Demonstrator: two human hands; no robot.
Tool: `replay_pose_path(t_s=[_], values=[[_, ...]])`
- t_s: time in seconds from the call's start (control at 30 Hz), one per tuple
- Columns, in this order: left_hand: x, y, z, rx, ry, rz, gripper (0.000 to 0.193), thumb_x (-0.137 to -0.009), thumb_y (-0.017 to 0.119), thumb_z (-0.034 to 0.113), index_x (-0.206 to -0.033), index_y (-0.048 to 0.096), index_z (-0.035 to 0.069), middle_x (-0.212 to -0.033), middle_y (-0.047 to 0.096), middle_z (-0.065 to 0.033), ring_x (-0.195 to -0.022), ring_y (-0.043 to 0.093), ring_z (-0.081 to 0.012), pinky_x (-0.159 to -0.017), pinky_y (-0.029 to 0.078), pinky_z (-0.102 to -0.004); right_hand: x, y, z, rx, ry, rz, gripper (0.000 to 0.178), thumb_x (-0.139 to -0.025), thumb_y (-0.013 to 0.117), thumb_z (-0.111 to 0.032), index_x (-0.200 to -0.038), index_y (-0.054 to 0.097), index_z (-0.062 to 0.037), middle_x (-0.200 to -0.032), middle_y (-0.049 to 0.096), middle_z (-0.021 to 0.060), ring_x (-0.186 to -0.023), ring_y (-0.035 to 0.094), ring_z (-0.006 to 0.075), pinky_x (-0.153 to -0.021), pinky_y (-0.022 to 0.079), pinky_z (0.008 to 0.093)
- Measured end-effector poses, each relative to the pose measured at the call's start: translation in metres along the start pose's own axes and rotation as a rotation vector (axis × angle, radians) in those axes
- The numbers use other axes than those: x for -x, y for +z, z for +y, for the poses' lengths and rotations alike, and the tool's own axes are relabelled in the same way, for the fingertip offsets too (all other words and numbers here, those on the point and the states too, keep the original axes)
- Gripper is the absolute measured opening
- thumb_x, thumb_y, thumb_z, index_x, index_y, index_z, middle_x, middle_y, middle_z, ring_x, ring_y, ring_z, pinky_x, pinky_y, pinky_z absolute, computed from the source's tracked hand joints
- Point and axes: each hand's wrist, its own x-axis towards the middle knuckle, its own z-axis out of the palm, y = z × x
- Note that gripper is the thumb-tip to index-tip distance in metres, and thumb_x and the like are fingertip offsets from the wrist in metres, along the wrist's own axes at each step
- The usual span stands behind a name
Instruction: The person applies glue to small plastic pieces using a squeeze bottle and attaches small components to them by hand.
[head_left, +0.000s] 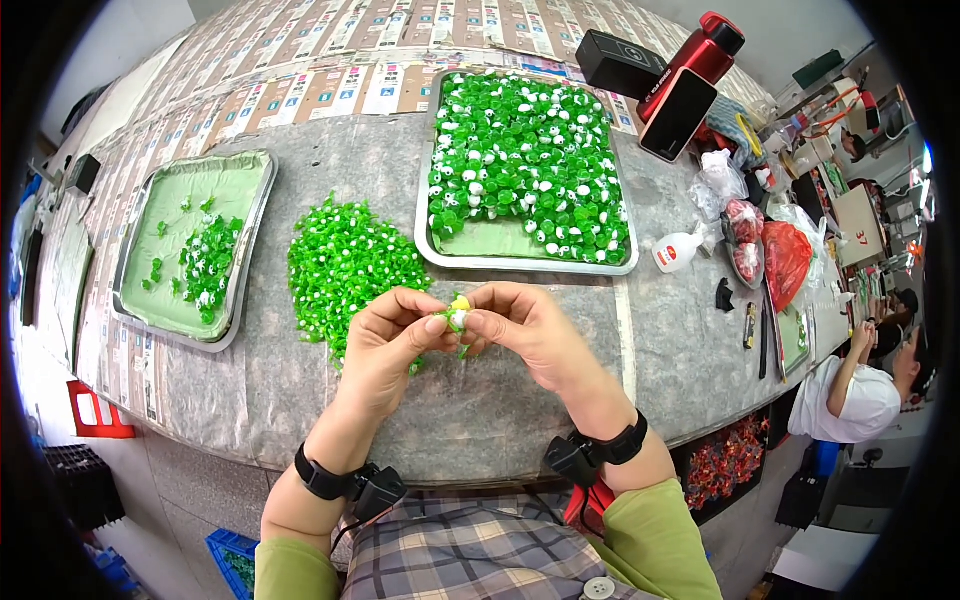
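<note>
Above the near middle of the table, my left hand and my right hand meet, fingers closed in a pinch. Between their fingertips is a small green and white plastic figure with a yellow bit on top. The fingers hide part of it, so I cannot tell whether it is one piece or two. Just beyond my left hand spreads a heap of small green and white plastic parts. Behind my right hand stands a large metal tray, filled with rounder green pieces with white, eye-like balls.
A second tray with fewer green pieces lies at the left. On the right are a white bottle, red plastic bags, a phone and a red flask beside a black box. Another person sits at far right.
</note>
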Motion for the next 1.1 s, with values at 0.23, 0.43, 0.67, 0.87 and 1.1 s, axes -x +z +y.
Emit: replay_pose_path(t_s=[0.23, 0.43, 0.67, 0.87, 1.1], values=[[-0.002, -0.002, -0.003, 0.004, 0.001, 0.04, 0.013, -0.075, 0.06, 0.007, -0.085, 0.055, 0.002, -0.076, 0.059, -0.0055, -0.067, 0.056, -0.0114, -0.062, 0.048, -0.0239, 0.005, 0.004, -0.003, 0.006, -0.19, 0.121, 0.019, -0.075, 0.06, -0.004, -0.093, 0.055, 0.0005, -0.084, 0.058, 0.0035, -0.076, 0.056, 0.0085, -0.067, 0.045, 0.0196], [-0.002, -0.001, -0.004, -0.065, -0.002, 0.08, 0.012, -0.074, 0.061, 0.007, -0.083, 0.056, 0.002, -0.074, 0.059, -0.0046, -0.065, 0.056, -0.0111, -0.061, 0.047, -0.0228, 0.008, 0.007, -0.007, 0.048, -0.216, 0.131, 0.019, -0.074, 0.059, 0.0, -0.092, 0.056, 0.0008, -0.084, 0.059, 0.0038, -0.077, 0.056, 0.0084, -0.068, 0.045, 0.0187], [0.0, 0.002, -0.006, -0.246, 0.155, 0.047, 0.008, -0.074, 0.059, 0.0, -0.082, 0.056, -0.001, -0.077, 0.057, -0.0058, -0.067, 0.055, -0.0105, -0.062, 0.047, -0.0224, 0.006, 0.008, 0.001, 0.073, -0.239, 0.131, 0.018, -0.074, 0.059, -0.001, -0.092, 0.056, 0.0003, -0.083, 0.059, 0.0032, -0.075, 0.056, 0.0071, -0.067, 0.045, 0.0179], [0.0, 0.001, -0.004, -0.534, 0.32, 0.016, 0.01, -0.069, 0.061, -0.004, -0.077, 0.057, -0.001, -0.076, 0.056, -0.0066, -0.068, 0.055, -0.012, -0.06, 0.045, -0.0221, 0.008, 0.008, 0.0, -0.005, -0.143, 0.104, 0.021, -0.075, 0.058, -0.003, -0.096, 0.056, 0.0001, -0.082, 0.059, 0.0032, -0.074, 0.056, 0.0073, -0.067, 0.045, 0.0182], [0.0, 0.004, 0.002, -0.868, 0.517, -0.031, 0.012, -0.064, 0.064, -0.003, -0.073, 0.057, 0.001, -0.071, 0.057, -0.0071, -0.065, 0.055, -0.0156, -0.057, 0.044, -0.0245, 0.007, -0.001, -0.004, 0.019, -0.072, 0.018, 0.023, -0.075, 0.059, -0.004, -0.097, 0.056, 0.0022, -0.086, 0.06, 0.0096, -0.075, 0.059, 0.0136, -0.069, 0.048, 0.0238]])
